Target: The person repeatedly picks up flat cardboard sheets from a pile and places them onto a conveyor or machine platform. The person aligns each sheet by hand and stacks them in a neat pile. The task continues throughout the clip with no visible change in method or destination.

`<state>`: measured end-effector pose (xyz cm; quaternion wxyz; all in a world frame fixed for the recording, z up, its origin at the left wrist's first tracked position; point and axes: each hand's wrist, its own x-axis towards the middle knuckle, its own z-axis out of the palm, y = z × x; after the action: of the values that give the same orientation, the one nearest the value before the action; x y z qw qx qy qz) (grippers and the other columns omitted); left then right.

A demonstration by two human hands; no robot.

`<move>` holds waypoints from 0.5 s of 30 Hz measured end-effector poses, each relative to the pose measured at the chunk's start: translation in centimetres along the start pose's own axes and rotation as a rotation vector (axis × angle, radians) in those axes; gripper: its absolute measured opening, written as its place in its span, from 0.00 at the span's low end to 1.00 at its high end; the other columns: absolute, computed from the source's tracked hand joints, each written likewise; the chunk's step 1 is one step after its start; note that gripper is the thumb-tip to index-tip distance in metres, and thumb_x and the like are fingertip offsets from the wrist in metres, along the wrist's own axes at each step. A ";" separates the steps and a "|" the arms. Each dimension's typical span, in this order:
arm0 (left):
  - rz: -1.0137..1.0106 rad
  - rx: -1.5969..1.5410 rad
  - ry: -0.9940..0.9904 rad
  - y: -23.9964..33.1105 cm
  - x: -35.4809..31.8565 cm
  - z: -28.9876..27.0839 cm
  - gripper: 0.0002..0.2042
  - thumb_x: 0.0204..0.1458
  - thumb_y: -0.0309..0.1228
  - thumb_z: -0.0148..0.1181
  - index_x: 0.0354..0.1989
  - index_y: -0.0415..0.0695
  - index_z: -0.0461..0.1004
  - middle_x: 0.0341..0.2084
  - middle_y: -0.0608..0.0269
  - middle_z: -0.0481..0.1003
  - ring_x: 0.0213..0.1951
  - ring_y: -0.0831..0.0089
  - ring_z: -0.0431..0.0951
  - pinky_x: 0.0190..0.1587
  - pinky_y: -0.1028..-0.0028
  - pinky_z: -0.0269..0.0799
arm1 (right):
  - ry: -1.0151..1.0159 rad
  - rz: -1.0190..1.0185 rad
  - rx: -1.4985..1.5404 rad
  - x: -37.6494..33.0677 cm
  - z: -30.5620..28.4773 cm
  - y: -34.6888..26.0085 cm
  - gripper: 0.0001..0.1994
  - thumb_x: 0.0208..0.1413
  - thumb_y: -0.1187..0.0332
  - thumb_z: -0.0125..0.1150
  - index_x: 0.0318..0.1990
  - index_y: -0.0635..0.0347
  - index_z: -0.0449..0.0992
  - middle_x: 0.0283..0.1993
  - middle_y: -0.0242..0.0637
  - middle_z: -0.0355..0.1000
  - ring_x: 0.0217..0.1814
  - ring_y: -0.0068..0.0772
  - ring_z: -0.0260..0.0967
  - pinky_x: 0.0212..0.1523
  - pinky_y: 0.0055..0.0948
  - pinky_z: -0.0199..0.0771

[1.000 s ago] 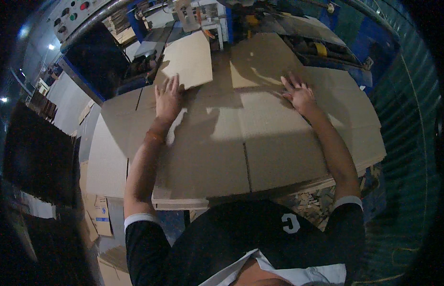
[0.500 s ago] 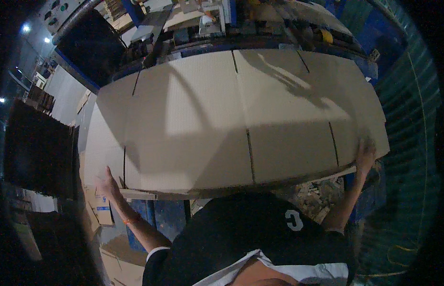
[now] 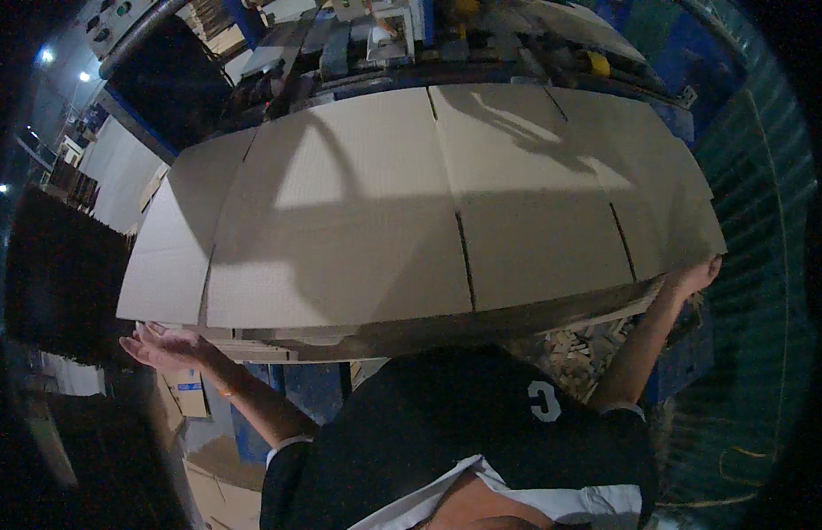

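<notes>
A wide slotted cardboard sheet (image 3: pixel 367 238) stretches across in front of me, scored and cut with dark slots. Its near edge is lifted, and more sheets (image 3: pixel 340 344) show stacked beneath it. Just below the near left corner is my left hand (image 3: pixel 168 346), palm up, fingers stretched out and the thumb close to the edge. Whether it bears any of the sheet's weight I cannot tell. At the near right corner my right hand (image 3: pixel 696 276) is closed on the sheet's edge, its fingers partly hidden.
Beyond the sheet stands a blue machine with dark rollers (image 3: pixel 375 75). A green corrugated wall (image 3: pixel 764 309) runs along the right. Cardboard scraps (image 3: pixel 583 353) lie below on the right. Flat cardboard pieces (image 3: pixel 221 499) are on the floor at lower left, near a dark stack (image 3: pixel 57 274).
My left hand has gone from the top of the sheet to below its left corner, turning palm up. My right hand has closed on the right corner, and the sheet's near edge has risen.
</notes>
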<state>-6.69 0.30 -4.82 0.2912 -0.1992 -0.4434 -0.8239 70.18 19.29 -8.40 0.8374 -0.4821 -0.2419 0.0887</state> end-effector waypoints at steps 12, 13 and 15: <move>-0.317 0.086 -0.192 -4.0 1.6 0.1 0.16 0.53 0.32 0.47 0.47 0.37 0.66 0.44 0.55 0.70 0.44 0.65 0.69 0.47 0.63 0.67 | -0.133 0.262 0.254 6.7 -0.8 0.1 0.26 0.49 0.67 0.57 0.56 0.64 0.60 0.52 0.42 0.64 0.53 0.40 0.63 0.53 0.38 0.62; -0.320 0.066 -0.287 -3.8 2.1 0.0 0.15 0.54 0.32 0.47 0.46 0.36 0.66 0.43 0.56 0.70 0.44 0.65 0.69 0.47 0.64 0.67 | -0.101 0.403 0.209 6.1 -0.4 -0.9 0.26 0.48 0.67 0.58 0.55 0.62 0.61 0.50 0.41 0.65 0.52 0.41 0.63 0.54 0.37 0.62; -0.521 0.029 -0.309 -2.6 3.1 -0.3 0.15 0.54 0.32 0.47 0.45 0.35 0.67 0.42 0.56 0.71 0.43 0.66 0.70 0.46 0.65 0.68 | -0.296 0.179 0.084 3.9 0.2 -4.6 0.26 0.48 0.67 0.59 0.55 0.62 0.60 0.51 0.41 0.65 0.53 0.40 0.63 0.55 0.38 0.62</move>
<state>-10.76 0.21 -4.77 0.0022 -0.1975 -0.5304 -0.8244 73.06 18.54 -3.13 0.8009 -0.4479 -0.3145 0.2430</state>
